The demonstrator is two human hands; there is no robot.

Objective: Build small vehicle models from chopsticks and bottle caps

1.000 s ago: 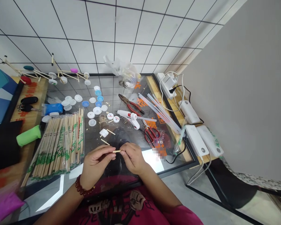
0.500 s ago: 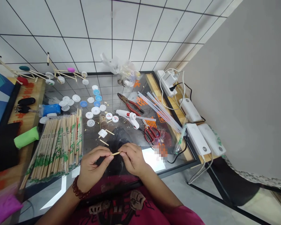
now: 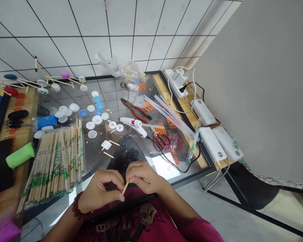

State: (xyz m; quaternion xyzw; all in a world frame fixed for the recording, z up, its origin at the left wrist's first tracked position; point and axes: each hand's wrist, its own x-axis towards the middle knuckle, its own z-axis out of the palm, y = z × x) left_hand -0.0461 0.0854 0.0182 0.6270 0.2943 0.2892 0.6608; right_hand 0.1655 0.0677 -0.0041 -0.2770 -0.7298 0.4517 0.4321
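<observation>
A short piece of wooden stick (image 3: 125, 188) is pinched between my two hands near the table's front edge, tilted steeply. My left hand (image 3: 103, 188), with a beaded bracelet at its wrist, grips its lower end between thumb and fingertips. At the upper end, my right hand (image 3: 145, 176) pinches it the same way. Beyond my hands lie a small white block (image 3: 106, 145) with stick pieces by it and another loose stick piece (image 3: 108, 155). Two printed white caps (image 3: 119, 127) sit beside a white glue gun (image 3: 133, 126).
Bagged chopsticks (image 3: 57, 158) lie at the left. Several bottle caps (image 3: 97, 120) are spread mid-table. Pliers (image 3: 136, 110), red scissors (image 3: 162, 141) and clear glue sticks (image 3: 169, 116) lie to the right. Power strips (image 3: 213, 143) line the right edge. Stick models (image 3: 65, 80) stand at the back left.
The stick piece has turned from nearly level to steeply tilted. Both hands have come closer to my body, and the whole view has shifted slightly.
</observation>
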